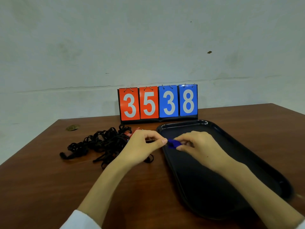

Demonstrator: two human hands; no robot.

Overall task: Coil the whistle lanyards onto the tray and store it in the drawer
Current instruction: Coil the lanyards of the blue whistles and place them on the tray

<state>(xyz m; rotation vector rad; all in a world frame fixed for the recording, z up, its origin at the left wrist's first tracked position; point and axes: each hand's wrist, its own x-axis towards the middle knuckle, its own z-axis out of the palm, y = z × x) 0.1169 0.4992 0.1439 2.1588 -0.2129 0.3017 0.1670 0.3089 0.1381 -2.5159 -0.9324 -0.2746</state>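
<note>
Right hand point(198, 146) pinches small blue plastic whistle point(173, 143) above far-left edge of black plastic tray point(257, 160); left hand point(142, 146) pinches, it seems, black cord point(149, 141) at whistle end. Tangled heap of black lanyards point(102, 142) lies on tabletop point(49, 187), left of tray. Draw one cord out slowly, then coil.

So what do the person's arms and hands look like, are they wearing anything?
The left hand and right hand are bare: no gloves, rings or watch show. The forearms are uncovered too. A white sleeve covers the left arm at the picture's bottom edge. Only a sliver of white shows at the right arm's corner.
</note>
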